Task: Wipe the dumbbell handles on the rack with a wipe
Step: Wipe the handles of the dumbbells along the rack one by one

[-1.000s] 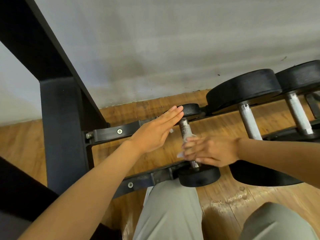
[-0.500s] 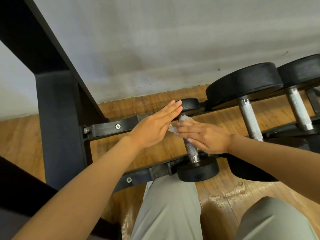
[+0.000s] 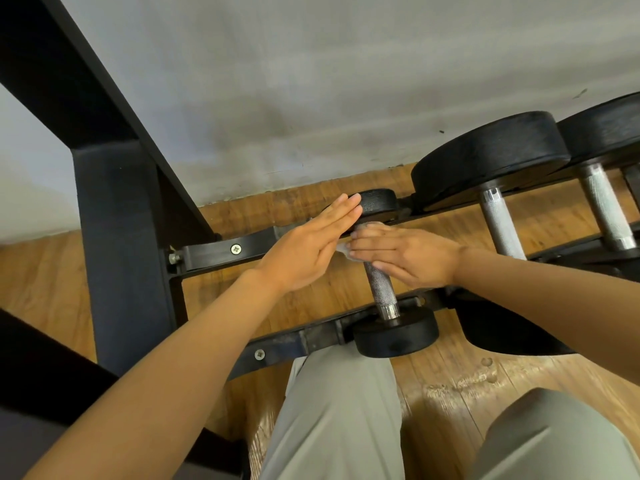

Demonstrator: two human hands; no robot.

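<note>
Since a second ago the right hand [image 3: 412, 256] has slid from the near end of the small dumbbell's handle [image 3: 381, 285] up to its far end, and it now sits there with fingers curled over a crumpled white wipe [image 3: 343, 249] pressed against the metal; how far the thumb wraps underneath is hidden, so the grip looks closed but only probably. The left hand [image 3: 308, 247] stays flat, fingers straight and together, their tips against the far rubber disc [image 3: 377, 202], holding nothing. Below the wipe the handle shows bare: a slim steel cylinder, cross-hatched with knurling, ending in a polished collar at the near round black head [image 3: 394, 332]. This dumbbell lies across the two black steel rails at the rack's [image 3: 221, 249] left end. Two larger dumbbells [image 3: 491, 161] with thicker knurled handles rest to its right, over glossy wood flooring.
</note>
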